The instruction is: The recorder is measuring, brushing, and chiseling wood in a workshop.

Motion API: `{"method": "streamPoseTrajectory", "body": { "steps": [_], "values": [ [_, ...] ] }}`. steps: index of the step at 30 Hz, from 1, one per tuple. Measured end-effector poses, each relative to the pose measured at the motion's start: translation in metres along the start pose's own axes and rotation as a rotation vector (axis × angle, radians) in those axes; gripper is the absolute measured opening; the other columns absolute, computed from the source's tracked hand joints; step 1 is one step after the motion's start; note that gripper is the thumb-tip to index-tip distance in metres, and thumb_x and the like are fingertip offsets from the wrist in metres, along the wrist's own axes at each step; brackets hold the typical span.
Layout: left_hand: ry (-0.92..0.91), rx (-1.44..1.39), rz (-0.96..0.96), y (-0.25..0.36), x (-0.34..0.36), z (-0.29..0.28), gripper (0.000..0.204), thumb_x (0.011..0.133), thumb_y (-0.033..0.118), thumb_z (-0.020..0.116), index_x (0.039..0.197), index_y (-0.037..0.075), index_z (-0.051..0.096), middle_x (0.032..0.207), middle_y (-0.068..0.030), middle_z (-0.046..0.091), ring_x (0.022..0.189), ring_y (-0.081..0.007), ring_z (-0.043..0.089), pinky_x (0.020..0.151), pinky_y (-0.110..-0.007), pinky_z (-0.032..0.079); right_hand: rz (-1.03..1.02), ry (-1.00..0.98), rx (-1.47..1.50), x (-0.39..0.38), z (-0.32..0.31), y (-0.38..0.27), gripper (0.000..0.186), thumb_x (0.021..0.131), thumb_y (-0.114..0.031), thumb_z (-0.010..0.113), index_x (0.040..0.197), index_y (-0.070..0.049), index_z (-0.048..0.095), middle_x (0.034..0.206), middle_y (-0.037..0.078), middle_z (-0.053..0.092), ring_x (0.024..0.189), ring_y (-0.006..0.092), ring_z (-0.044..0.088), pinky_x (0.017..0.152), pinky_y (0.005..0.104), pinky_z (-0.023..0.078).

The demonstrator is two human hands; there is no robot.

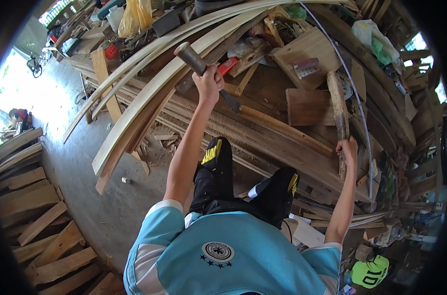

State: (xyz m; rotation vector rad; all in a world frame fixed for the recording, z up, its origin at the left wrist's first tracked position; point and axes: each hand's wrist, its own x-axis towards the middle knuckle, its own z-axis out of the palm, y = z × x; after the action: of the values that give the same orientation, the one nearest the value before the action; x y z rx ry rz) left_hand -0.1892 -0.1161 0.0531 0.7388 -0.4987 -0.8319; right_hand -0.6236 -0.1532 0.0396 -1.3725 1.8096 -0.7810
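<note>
My left hand (208,84) is closed around a chisel with a thick round wooden handle (190,58). Its dark metal blade (230,101) points down to the right, with the tip close to one end of a narrow wooden strip (282,127) on the workbench. Whether tip and strip touch, I cannot tell. My right hand (347,148) grips a rough, bark-toned wooden club (338,105) near its lower end; the thicker part extends away from me over the bench. Beside the club lies a flat reddish-brown board (308,107).
Long pale curved planks (149,110) reach across the left of the bench. A red tool (227,66), a perforated cup (306,68) and a square board (309,49) lie farther back. Cut wood pieces (36,206) are stacked on the left floor. A bright green shirt (370,272) shows at lower right.
</note>
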Motion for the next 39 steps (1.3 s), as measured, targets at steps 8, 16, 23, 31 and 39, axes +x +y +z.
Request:
{"method": "streamPoseTrajectory", "body": {
  "steps": [8,16,23,31,39],
  "values": [
    [-0.089,0.1,0.052,-0.004,-0.001,0.01,0.02,0.077,0.006,0.05,0.059,0.004,0.041,0.044,0.0001,0.037,0.031,-0.0083,0.033,0.03,-0.023,0.022,0.098,-0.208,0.117,-0.069,0.014,-0.097,0.035,0.058,-0.003,0.055,0.092,0.001,0.046,0.057,0.008,0.049,0.043,0.0161,0.049,0.039,0.0274,0.04],
    [-0.073,0.018,0.107,-0.007,-0.004,0.006,0.022,0.074,0.003,0.051,0.055,0.007,0.039,0.045,0.0027,0.038,0.034,-0.0057,0.037,0.031,-0.022,0.026,-0.572,-0.74,-0.203,-0.173,0.045,-0.27,0.085,0.058,-0.016,0.067,0.131,-0.006,0.025,0.118,0.014,0.044,0.076,0.0168,0.057,0.061,0.0243,0.048],
    [0.017,-0.13,0.081,0.0,-0.007,-0.02,0.022,0.075,0.001,0.047,0.057,0.006,0.036,0.043,-0.0006,0.037,0.031,-0.0085,0.034,0.029,-0.023,0.023,-1.083,-0.617,-0.187,-0.189,0.076,-0.331,0.077,0.064,-0.017,0.062,0.131,-0.013,0.026,0.13,0.013,0.033,0.115,0.0241,0.039,0.099,0.0346,0.028],
    [-0.015,-0.129,0.089,-0.007,-0.009,-0.024,0.02,0.076,0.0,0.047,0.06,0.005,0.036,0.045,-0.0007,0.037,0.033,-0.0074,0.033,0.03,-0.022,0.023,-0.629,-0.744,-0.496,-0.187,0.098,-0.323,0.07,0.066,-0.003,0.058,0.128,-0.025,0.033,0.123,0.012,0.043,0.094,0.0217,0.056,0.084,0.0301,0.045],
    [-0.1,-0.038,0.103,-0.01,-0.012,-0.008,0.019,0.072,0.001,0.051,0.057,0.005,0.039,0.046,0.0024,0.04,0.037,-0.0047,0.038,0.034,-0.022,0.028,-1.119,-0.446,-0.281,-0.195,0.081,-0.339,0.071,0.064,-0.016,0.06,0.129,-0.022,0.032,0.131,0.011,0.034,0.115,0.0258,0.039,0.098,0.0402,0.03]
  ]
}}
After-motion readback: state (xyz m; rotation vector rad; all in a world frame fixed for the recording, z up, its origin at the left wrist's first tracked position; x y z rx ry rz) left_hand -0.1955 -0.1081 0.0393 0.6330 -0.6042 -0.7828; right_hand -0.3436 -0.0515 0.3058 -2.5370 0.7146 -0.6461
